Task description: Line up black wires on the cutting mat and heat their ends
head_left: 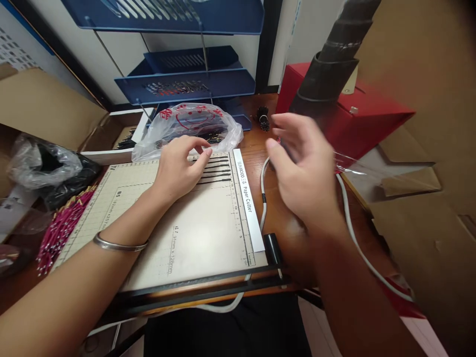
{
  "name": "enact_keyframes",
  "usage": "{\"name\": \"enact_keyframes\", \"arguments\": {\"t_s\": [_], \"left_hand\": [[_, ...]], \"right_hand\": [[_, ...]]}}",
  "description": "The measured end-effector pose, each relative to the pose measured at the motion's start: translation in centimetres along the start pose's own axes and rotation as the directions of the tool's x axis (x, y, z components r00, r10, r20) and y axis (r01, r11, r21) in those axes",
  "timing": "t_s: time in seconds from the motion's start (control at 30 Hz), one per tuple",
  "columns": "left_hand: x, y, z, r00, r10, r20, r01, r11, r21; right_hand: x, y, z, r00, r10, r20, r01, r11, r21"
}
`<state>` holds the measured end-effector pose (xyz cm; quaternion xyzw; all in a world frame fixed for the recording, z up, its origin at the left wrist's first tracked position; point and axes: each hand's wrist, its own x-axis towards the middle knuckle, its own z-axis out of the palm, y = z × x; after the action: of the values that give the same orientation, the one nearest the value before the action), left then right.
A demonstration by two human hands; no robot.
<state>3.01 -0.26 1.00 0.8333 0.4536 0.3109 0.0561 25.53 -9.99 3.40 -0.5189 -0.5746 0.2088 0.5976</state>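
My left hand (182, 166) is over the far part of a paper cutter (208, 223), its thumb and index finger arched with a small gap between them. Several thin black cords (219, 172) lie side by side across the board, running from beneath that hand towards the white strip (245, 198) on the right. Whether the fingers press on them is hidden. My right hand (305, 168), smeared by motion, hangs right of the cutter, thumb apart from its curled fingers. Nothing shows between them. The cutter's black handle (273, 250) sits at the near right corner.
Beyond the cutter are a clear plastic bag (230, 131) with dark cords, a tied black bundle (263, 119) and blue shelf trays (186, 89). Magenta cords (69, 223) lie left. A red box (375, 109), black roll (323, 79), white cable (353, 228) and cardboard (424, 248) are right.
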Motion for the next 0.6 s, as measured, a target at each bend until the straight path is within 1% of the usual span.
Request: {"name": "enact_keyframes", "arguments": {"t_s": [0.03,0.07,0.1,0.13,0.17,0.23,0.33,0.4,0.5,0.6], "left_hand": [[0.0,-0.1,-0.2,1.000,0.001,-0.010,-0.001,1.000,0.001],[-0.1,-0.3,-0.3,1.000,0.002,-0.015,-0.002,1.000,0.006],[-0.1,-0.5,-0.4,1.000,0.005,-0.016,-0.005,1.000,0.013],[-0.2,-0.8,-0.5,1.000,0.012,-0.016,-0.011,1.000,0.021],[-0.3,-1.1,-0.6,1.000,0.022,-0.015,-0.021,0.999,0.027],[-0.6,-1.5,-0.7,0.999,0.044,-0.016,-0.044,0.999,0.030],[-1.1,-1.8,-0.7,0.998,0.056,-0.037,-0.056,0.998,0.001],[-1.3,-1.7,-0.7,0.998,0.038,-0.052,-0.040,0.998,-0.040],[-1.4,-1.5,-0.6,0.998,0.014,-0.063,-0.019,0.995,-0.093],[-1.3,-1.5,-0.6,0.998,0.008,-0.070,-0.015,0.995,-0.101]], "right_hand": [[-0.8,-0.9,-1.2,0.996,-0.072,-0.060,0.064,0.990,-0.129],[-1.6,-1.3,-2.3,0.985,-0.135,-0.108,0.103,0.960,-0.259],[-2.4,-1.2,-3.4,0.974,-0.179,-0.141,0.115,0.920,-0.374],[-3.1,-0.7,-4.3,0.966,-0.209,-0.155,0.114,0.875,-0.470],[-3.6,0.2,-5.1,0.968,-0.208,-0.140,0.098,0.826,-0.555],[-4.5,2.6,-6.3,0.980,-0.171,-0.105,0.058,0.743,-0.666],[-5.4,5.7,-7.1,0.996,-0.082,-0.031,0.033,0.684,-0.729],[-5.7,6.7,-7.0,0.997,-0.070,-0.013,0.038,0.672,-0.740],[-5.8,6.9,-6.6,0.997,-0.072,-0.002,0.047,0.667,-0.743],[-5.6,6.7,-6.5,0.998,-0.062,0.003,0.043,0.656,-0.753]]}}
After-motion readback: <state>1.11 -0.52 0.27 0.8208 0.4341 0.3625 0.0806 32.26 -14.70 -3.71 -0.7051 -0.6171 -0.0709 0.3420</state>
